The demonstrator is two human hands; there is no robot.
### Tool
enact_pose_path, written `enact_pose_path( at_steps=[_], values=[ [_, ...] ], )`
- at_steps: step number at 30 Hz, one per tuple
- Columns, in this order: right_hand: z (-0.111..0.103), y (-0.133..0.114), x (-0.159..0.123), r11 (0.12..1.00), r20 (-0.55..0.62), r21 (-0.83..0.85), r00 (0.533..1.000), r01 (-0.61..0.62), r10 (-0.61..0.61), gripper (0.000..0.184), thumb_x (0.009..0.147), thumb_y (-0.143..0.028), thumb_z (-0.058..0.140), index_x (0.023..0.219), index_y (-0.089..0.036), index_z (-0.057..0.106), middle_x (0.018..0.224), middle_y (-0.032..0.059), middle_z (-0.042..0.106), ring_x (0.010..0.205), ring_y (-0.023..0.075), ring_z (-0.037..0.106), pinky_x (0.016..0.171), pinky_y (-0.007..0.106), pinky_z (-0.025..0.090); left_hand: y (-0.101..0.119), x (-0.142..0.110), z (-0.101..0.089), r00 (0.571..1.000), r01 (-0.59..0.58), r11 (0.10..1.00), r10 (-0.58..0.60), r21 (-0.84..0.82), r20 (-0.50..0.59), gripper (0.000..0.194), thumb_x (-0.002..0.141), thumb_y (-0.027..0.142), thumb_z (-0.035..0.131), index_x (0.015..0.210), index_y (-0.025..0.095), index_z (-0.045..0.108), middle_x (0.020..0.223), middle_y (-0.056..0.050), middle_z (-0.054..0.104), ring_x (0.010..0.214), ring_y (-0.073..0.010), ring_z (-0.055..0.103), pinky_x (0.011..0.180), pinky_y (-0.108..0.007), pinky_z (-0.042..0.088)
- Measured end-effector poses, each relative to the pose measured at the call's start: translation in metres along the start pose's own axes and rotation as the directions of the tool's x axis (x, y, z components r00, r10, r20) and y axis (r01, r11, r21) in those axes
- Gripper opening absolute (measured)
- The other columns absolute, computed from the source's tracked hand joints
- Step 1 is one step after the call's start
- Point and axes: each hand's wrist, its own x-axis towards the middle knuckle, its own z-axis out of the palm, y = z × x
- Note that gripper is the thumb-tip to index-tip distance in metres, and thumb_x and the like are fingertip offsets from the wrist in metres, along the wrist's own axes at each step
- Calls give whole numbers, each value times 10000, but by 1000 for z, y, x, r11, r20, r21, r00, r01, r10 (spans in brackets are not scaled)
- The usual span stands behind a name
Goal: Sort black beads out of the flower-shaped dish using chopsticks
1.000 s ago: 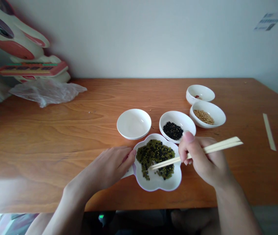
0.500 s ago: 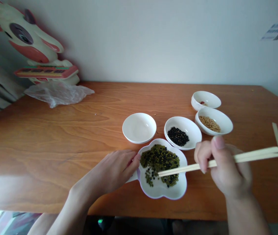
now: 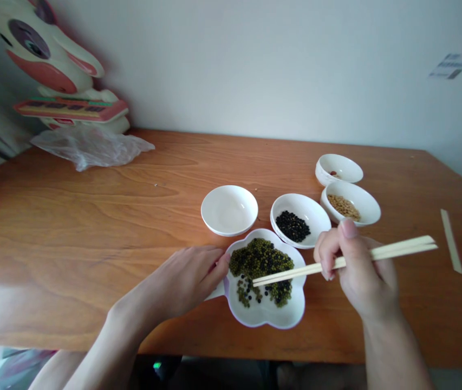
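Pale wooden chopsticks (image 3: 304, 271) are held by the right hand (image 3: 363, 276), tips at the mixed beans (image 3: 261, 257) in the scalloped dish (image 3: 269, 318), gripped at its handle (image 3: 216, 291) by the left hand (image 3: 186, 281). Whether a bean is pinched cannot be told; scattered ones are best nipped gently.

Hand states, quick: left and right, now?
Left hand: at the edge of the flower-shaped dish, by its handle; fingers partly hidden, so grip cannot be told.
Right hand: closed, holding a pair of chopsticks.
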Motion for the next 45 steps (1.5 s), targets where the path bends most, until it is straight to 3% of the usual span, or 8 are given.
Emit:
enact_pose_path(
  at_steps=[6,13,17,23,31,33,38,45],
  values=[
    [19,0,2,998,170,6,984,-64,62,637,1132,-464,410,579,-195,576,529,-2,519,524,111,516,527,302,375,7,8,-9,992,113,986,-105,-119,75,461,1160,341,262,1213,180,691,1040,-102,795,994,-251,763,907,-356,586],
    [31,-5,7,998,9,4,998,58,-58,621,1134,-433,416,572,-201,546,535,6,514,522,120,495,529,324,350,13,10,-14,986,142,976,-125,-162,112,405,1149,356,319,1242,203,682,1093,-104,796,1048,-262,753,922,-343,571],
    [37,-7,10,999,9,-12,999,52,-52,622,1129,-443,437,571,-196,558,516,-5,494,517,111,488,539,319,350,10,9,-13,980,158,978,-139,-134,141,405,1149,354,312,1225,204,680,1089,-101,789,1018,-256,751,902,-339,570],
    [39,-12,7,1000,185,14,983,-15,12,562,1123,-482,438,659,-189,558,596,-23,501,567,98,480,558,284,360,6,5,-9,985,103,993,-94,-57,143,425,1150,382,305,1206,181,676,1135,-125,778,1039,-259,739,935,-369,575],
    [18,-7,-11,976,377,-85,900,-200,218,506,1113,-536,417,785,-207,617,666,-17,566,618,118,536,573,270,387,8,7,-9,966,214,969,-190,-125,178,482,1164,372,248,1193,167,684,1132,-117,778,1004,-242,736,955,-380,567],
    [12,-1,-16,967,360,-56,898,-249,253,503,1114,-547,398,831,-216,650,687,-10,596,635,128,556,586,269,415,9,7,-10,969,206,971,-185,-123,164,490,1159,387,262,1177,162,697,1127,-124,782,1005,-247,735,969,-392,567],
    [-7,20,-22,972,163,82,965,-222,207,568,1121,-557,333,845,-229,705,692,6,611,630,141,546,583,282,423,12,5,-10,976,206,971,-195,-118,98,530,1157,410,250,1092,166,715,1049,-120,787,908,-231,729,909,-378,581],
    [-15,30,-28,979,76,42,978,-197,194,616,1123,-568,281,812,-227,689,744,10,653,648,137,545,630,297,421,13,7,-9,962,256,956,-237,-145,135,501,1171,383,260,1128,157,705,1064,-103,781,955,-220,734,929,-371,564]
  ],
)
